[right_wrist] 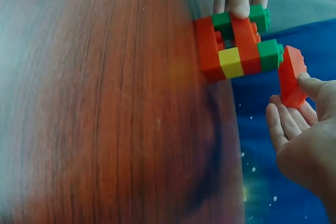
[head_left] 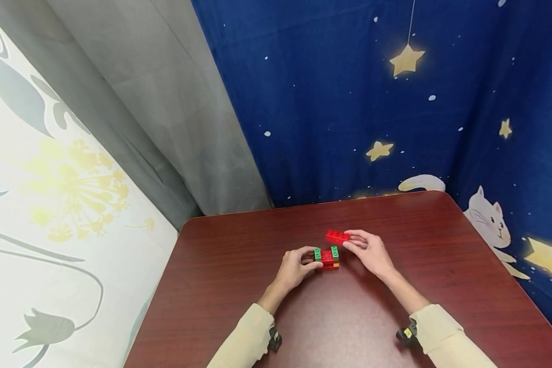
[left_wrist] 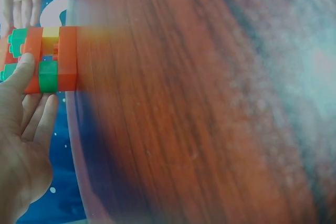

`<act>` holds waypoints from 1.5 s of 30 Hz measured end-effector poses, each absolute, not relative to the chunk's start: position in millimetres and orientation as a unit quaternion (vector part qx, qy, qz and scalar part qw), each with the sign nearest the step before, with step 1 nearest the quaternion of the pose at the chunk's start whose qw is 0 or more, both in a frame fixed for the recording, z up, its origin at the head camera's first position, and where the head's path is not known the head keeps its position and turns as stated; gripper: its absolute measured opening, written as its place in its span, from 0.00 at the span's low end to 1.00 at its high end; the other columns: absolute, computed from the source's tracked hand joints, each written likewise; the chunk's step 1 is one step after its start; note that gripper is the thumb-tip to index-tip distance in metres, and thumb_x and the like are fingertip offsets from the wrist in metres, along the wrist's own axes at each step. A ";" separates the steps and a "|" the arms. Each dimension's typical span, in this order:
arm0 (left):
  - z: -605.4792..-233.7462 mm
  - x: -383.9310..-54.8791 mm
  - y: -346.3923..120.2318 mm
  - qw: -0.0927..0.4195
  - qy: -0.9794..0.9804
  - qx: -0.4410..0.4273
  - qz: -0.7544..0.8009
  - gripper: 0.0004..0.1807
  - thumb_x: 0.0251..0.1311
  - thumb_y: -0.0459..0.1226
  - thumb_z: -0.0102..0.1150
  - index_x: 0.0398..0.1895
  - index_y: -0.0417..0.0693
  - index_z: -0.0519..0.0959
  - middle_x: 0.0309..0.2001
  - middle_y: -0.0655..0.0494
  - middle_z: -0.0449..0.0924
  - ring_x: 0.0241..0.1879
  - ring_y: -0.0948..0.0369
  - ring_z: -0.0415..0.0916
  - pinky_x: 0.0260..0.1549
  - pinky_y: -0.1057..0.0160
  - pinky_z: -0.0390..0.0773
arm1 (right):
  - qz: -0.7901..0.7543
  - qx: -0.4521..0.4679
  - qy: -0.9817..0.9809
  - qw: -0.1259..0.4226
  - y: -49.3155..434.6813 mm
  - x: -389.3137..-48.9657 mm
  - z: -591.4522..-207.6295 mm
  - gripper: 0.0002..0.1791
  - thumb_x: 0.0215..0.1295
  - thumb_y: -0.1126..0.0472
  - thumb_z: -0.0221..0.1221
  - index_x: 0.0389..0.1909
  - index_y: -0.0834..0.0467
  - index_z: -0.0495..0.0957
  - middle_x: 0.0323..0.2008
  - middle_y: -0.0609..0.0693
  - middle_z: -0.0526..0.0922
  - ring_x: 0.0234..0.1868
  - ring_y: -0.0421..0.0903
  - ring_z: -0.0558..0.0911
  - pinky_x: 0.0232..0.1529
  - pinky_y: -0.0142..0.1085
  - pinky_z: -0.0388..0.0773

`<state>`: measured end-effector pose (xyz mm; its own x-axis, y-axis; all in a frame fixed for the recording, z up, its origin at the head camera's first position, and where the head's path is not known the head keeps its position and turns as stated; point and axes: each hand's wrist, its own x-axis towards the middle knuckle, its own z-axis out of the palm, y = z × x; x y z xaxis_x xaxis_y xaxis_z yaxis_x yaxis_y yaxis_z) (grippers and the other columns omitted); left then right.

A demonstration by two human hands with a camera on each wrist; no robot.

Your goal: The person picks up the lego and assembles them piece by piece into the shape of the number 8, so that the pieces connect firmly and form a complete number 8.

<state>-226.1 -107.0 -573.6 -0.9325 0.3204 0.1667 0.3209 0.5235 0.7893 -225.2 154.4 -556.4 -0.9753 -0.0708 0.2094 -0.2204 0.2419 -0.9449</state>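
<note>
A small stack of toy building bricks (head_left: pixel 329 265) stands on the table, red at the bottom and middle, with a green brick at each end of the top. In the right wrist view a yellow brick (right_wrist: pixel 231 63) shows between the red layers, beside an opening. My left hand (head_left: pixel 293 268) holds the stack at its left end, thumb on the near side. A loose red brick (head_left: pixel 336 236), studs upward, is pinched at its right end by my right hand (head_left: pixel 370 252). That brick hangs just behind and above the stack; the right wrist view shows a gap between it and the nearer green brick (right_wrist: pixel 269 55).
The dark reddish wooden table (head_left: pixel 239 240) extends around both hands. A blue star-patterned curtain (head_left: pixel 331 102) and a grey curtain (head_left: pixel 156 102) hang behind it. A pale patterned curtain (head_left: pixel 73 153) is at the left. Small black devices (head_left: pixel 274 339) sit at the wrists.
</note>
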 end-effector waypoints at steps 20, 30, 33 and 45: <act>-575.3 -226.7 -107.0 0.001 -0.873 -0.190 -0.448 0.26 0.59 0.44 0.78 0.61 0.47 0.86 0.53 0.51 0.89 0.47 0.63 0.89 0.46 0.67 0.85 | 0.624 0.179 -0.760 0.018 137.5 -214.5 -555.8 0.25 0.69 0.67 0.70 0.65 0.66 0.79 0.57 0.63 0.86 0.58 0.59 0.86 0.57 0.32 0.82; -574.3 -226.2 -105.7 0.010 -0.868 -0.200 -0.454 0.24 0.60 0.42 0.78 0.58 0.43 0.86 0.50 0.49 0.90 0.46 0.62 0.89 0.44 0.68 0.86 | 0.610 0.200 -0.767 0.009 137.8 -216.4 -556.9 0.23 0.70 0.66 0.70 0.64 0.64 0.81 0.57 0.61 0.87 0.59 0.58 0.86 0.62 0.51 0.80; -574.7 -226.1 -105.4 0.012 -0.866 -0.203 -0.457 0.24 0.60 0.42 0.78 0.58 0.43 0.86 0.49 0.49 0.90 0.45 0.61 0.90 0.44 0.67 0.86 | 0.608 0.201 -0.768 0.005 138.2 -216.6 -556.0 0.23 0.70 0.66 0.69 0.64 0.64 0.81 0.58 0.61 0.86 0.59 0.58 0.86 0.62 0.52 0.79; -575.9 -226.4 -106.4 0.005 -0.871 -0.191 -0.452 0.26 0.59 0.43 0.78 0.60 0.45 0.86 0.50 0.49 0.90 0.46 0.63 0.89 0.45 0.69 0.85 | 0.596 0.208 -0.776 0.021 140.0 -219.5 -563.6 0.22 0.69 0.66 0.70 0.63 0.62 0.82 0.56 0.60 0.87 0.58 0.58 0.87 0.60 0.51 0.81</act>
<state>-226.4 -106.4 -575.9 -0.9273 0.3280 0.1806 0.3364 0.5179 0.7865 -219.5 140.0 -563.6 -0.9127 -0.2977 0.2798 -0.3472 0.2044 -0.9152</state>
